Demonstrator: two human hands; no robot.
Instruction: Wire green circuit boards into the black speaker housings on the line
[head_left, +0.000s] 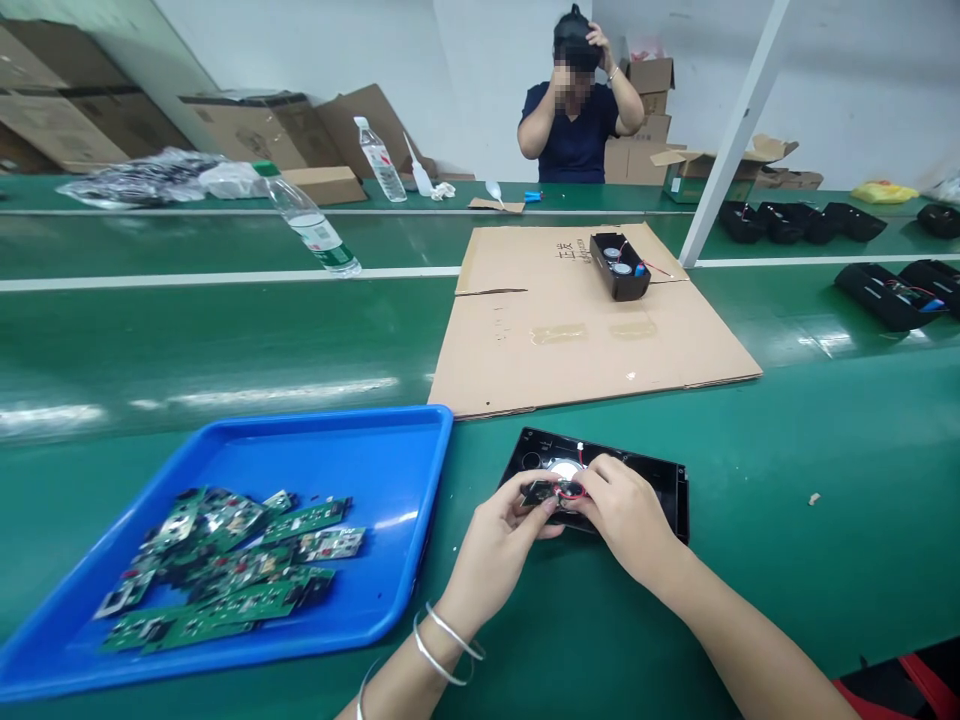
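A blue tray [390,440] of green circuit boards [225,570] sits at the near left edge of the green bench [825,440], its right rim just beside the left hand [499,550]. That hand's fingers curl around a small dark part [541,492] with red wire. The right hand [622,510] pinches the same part from the other side, over the black speaker housing [667,480] lying near the bench's front edge. Bare bench opens to the right; a flat cardboard sheet [570,340] lies behind.

Only text you've got: handwritten black characters on the cardboard sheet [570,330], next to the black housing [621,266]. Too small to read. Bottle label [321,237] illegible.
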